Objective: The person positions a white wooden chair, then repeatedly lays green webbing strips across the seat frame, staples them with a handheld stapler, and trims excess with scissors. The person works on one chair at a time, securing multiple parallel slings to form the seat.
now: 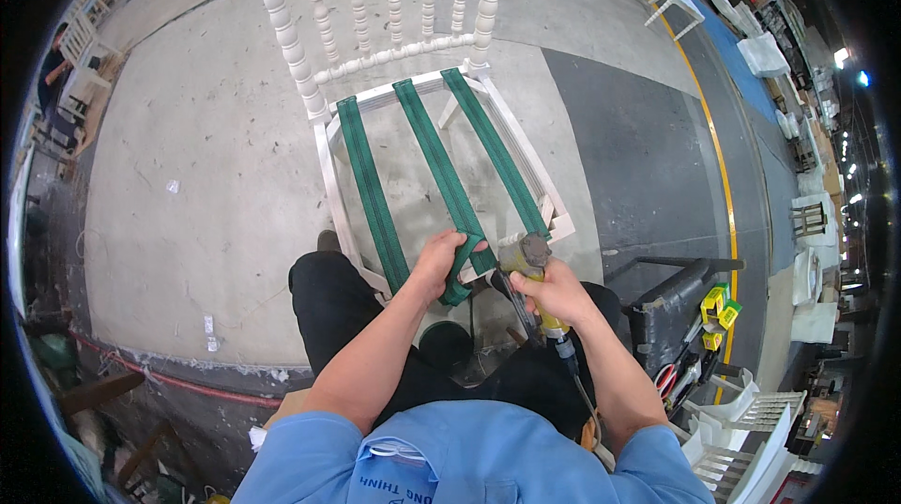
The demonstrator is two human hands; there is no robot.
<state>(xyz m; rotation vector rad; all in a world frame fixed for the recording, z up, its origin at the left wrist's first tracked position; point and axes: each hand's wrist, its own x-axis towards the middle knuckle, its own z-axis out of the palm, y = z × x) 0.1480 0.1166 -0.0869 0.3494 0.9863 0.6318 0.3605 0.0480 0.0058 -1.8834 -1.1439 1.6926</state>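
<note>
A white chair frame (330,161) with a turned-spindle back stands before my knees. Three green webbing straps (373,192) run from its back rail to its front rail. At the front of the middle strap, my left hand (437,258) is closed on a folded length of green webbing (457,284). My right hand (556,294) grips a yellow pneumatic staple gun (532,265) by its handle, with an air hose below. The gun's head is beside the front rail, between the middle and right straps. Its nose is partly hidden.
A black padded seat (671,316) to my right holds yellow-green boxes (718,307) and red-handled scissors (665,379). White spindle chairs (741,438) stand lower right. A red hose (211,389) lies on the floor at left. Another person (58,82) sits far left.
</note>
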